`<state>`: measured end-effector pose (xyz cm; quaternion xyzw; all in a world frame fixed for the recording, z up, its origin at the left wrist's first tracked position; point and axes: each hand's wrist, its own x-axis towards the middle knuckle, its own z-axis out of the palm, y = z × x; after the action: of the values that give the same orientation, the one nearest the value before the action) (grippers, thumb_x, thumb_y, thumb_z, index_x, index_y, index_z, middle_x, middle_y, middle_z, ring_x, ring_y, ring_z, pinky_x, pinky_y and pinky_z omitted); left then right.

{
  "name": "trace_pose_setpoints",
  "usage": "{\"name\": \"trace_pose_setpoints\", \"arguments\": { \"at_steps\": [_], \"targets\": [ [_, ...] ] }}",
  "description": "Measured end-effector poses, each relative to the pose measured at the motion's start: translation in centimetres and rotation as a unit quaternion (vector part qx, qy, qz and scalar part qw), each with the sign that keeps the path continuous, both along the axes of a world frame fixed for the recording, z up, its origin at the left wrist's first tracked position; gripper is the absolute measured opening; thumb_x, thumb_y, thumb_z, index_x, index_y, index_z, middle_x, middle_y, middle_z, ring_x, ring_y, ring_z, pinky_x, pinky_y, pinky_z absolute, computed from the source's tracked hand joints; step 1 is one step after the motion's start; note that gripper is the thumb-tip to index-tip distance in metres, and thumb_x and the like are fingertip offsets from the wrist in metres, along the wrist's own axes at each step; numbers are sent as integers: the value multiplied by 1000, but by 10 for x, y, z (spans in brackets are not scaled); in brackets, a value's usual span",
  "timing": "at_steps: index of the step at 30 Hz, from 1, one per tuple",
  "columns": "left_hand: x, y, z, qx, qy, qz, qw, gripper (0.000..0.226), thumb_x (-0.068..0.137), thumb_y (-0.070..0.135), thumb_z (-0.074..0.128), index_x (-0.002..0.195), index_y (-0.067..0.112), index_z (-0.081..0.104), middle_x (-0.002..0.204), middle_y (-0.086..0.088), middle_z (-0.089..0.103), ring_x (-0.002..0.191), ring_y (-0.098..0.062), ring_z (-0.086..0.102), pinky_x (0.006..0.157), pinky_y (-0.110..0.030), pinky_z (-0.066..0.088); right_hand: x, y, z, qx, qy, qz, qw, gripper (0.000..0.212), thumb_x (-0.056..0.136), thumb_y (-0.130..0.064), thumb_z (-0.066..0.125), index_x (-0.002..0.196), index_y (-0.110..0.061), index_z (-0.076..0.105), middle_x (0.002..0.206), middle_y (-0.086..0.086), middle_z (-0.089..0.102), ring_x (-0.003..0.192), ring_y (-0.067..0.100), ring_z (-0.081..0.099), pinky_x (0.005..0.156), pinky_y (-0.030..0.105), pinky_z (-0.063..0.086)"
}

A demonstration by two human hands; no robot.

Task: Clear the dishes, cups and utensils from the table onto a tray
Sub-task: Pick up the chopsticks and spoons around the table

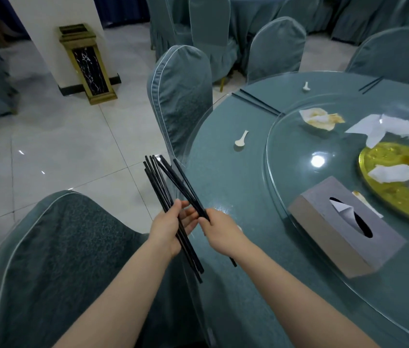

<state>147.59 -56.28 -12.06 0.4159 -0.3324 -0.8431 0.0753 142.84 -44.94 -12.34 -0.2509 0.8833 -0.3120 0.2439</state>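
My left hand [170,226] holds a bundle of several black chopsticks [157,179] just off the near left edge of the round table [226,177]. My right hand [219,231] grips two more black chopsticks [183,182] and lays them against the bundle. On the table lie a white spoon [241,139], another white spoon [305,86], a pair of black chopsticks [256,101] and a further pair [370,84]. A yellow plate [384,177] with crumpled paper sits on the glass turntable [289,151]. No tray is in view.
A grey tissue box [344,224] stands at the turntable's near rim. Used napkins [321,118] and white paper [384,128] lie on the glass. Covered chairs [181,96] ring the table; one chair [47,247] is right below my arms. A gold bin [88,64] stands by the pillar.
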Motion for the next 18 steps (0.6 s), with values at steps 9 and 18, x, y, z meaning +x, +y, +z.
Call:
{"name": "trace_pose_setpoints", "arguments": {
  "at_steps": [9, 18],
  "targets": [
    [5, 1, -10, -45, -44, 64, 996, 19, 99, 17, 49, 90, 6, 62, 68, -4, 51, 56, -12, 49, 44, -21, 47, 22, -6, 6, 28, 31, -7, 999, 30, 102, -30, 35, 107, -8, 54, 104, 13, 64, 98, 31, 57, 80, 37, 45],
    [12, -7, -8, -105, -52, -45, 992, 35, 83, 46, 66, 76, 13, 57, 54, 3, 54, 41, -10, 45, 41, -22, 38, 31, -10, 13, 38, -2, 48, 998, 25, 101, -30, 35, 99, -9, 48, 97, 18, 62, 88, 34, 56, 77, 40, 45]
  ]
}}
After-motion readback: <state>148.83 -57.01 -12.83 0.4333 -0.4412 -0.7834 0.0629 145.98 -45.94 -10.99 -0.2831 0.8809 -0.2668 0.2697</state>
